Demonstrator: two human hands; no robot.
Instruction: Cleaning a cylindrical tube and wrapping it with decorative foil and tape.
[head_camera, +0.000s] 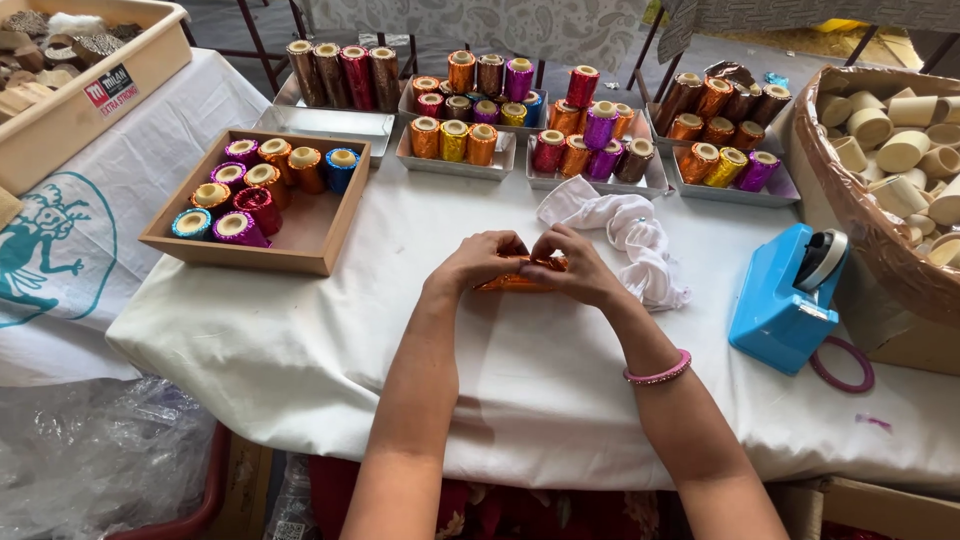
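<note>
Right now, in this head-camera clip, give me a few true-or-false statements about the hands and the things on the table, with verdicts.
1. Both hands, left hand and right hand, hold an orange foil-wrapped piece together. True.
2. The wooden tray holding foil-covered spools is completely full. False: its right part is bare.
3. A blue tape dispenser stands to the right of the hands. True.
4. The white cloth lies inside the basket. False: it lies on the table beside the right hand; the basket holds plain cream-coloured cylinders.
5. A pink bangle is on the left wrist. False: it is on the right wrist.
</note>
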